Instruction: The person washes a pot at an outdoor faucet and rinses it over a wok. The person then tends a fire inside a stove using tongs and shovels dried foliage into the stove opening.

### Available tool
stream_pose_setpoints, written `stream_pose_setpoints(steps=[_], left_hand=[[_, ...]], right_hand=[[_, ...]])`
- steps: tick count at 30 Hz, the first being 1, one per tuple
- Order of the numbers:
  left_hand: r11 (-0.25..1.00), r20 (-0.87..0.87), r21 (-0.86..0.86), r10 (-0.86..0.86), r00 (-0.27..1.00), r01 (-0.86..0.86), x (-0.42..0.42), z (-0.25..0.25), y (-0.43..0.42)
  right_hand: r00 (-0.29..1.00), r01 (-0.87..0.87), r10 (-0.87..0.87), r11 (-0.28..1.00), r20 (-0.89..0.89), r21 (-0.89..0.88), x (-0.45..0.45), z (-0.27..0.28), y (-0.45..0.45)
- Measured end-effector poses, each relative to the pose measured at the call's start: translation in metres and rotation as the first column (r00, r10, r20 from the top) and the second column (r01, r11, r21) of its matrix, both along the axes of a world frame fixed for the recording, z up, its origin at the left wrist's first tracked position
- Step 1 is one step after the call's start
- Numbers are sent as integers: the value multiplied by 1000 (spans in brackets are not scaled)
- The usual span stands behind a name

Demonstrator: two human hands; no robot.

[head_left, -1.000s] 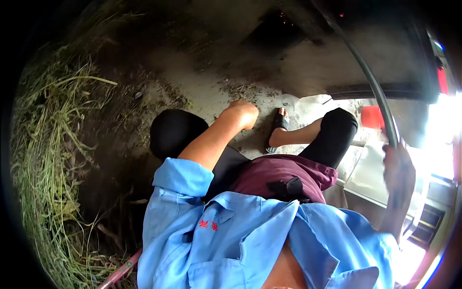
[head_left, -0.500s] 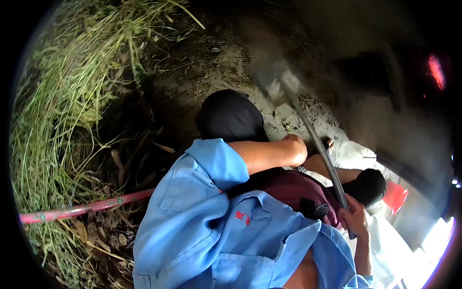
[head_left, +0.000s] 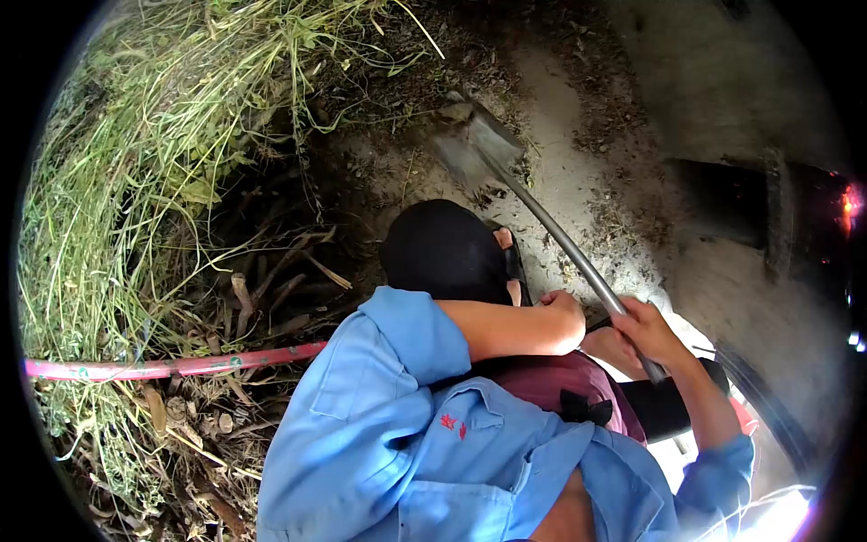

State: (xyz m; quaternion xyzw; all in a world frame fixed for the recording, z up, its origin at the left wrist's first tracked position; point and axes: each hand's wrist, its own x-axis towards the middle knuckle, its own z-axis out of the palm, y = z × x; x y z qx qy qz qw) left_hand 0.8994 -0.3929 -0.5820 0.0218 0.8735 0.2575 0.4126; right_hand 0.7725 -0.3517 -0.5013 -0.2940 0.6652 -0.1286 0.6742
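My right hand [head_left: 646, 332] is closed around the grey pipe handle of a metal shovel [head_left: 578, 257], close to its near end. The shovel's flat blade [head_left: 492, 143] is over the littered ground beyond my knee, slightly smeared by motion. My left forearm lies across my lap, and my left hand [head_left: 564, 312] is curled closed near the middle of the handle. Whether anything is inside its fingers is hidden. My dark-covered knee [head_left: 442, 248] is just beyond that forearm, and a sandalled foot [head_left: 510, 262] shows beside it.
A heap of green cut grass [head_left: 135, 199] fills the left side. Below it lie dry sticks [head_left: 244, 303] and a pink pole [head_left: 181, 366]. Dirt and leaf bits cover the concrete floor [head_left: 551, 108]. At the right is a dark object with a red glow [head_left: 849, 206].
My right hand has moved up and forward with the shovel. The blade has swung to the left, towards the grass heap. My left hand stays curled near my lap.
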Motion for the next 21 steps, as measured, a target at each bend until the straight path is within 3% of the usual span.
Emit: stream_pose_setpoints(steps=[3,4,5,8,11,14,19,21], left_hand=[[992,-13,9,-127,992,127,2,2,5],[994,-43,-29,-103,994,102,3,7,5],[995,-71,-68,-81,994,77,5,9,6],[992,-13,-49,-115,993,114,-3,1,12],[995,-6,4,-97,995,97,-6,11,3],[998,-154,-52,18,988,-26,-10,4,10],[1000,-151,-3,12,988,-12,-24,-3,15],[996,-91,29,-81,993,84,-23,14,4]], right_hand=[[996,14,-15,1000,82,15,32,-19,-66],[999,-26,28,999,44,-37,41,-40,-85],[992,8,2,997,123,-82,47,-62,-105],[984,-63,104,961,142,-268,75,-122,-180],[955,115,-35,960,295,-257,109,-127,-232],[944,145,-49,950,328,-275,116,-138,-244],[954,120,-25,946,299,-303,89,-157,-210],[964,94,-6,943,267,-320,73,-160,-189]])
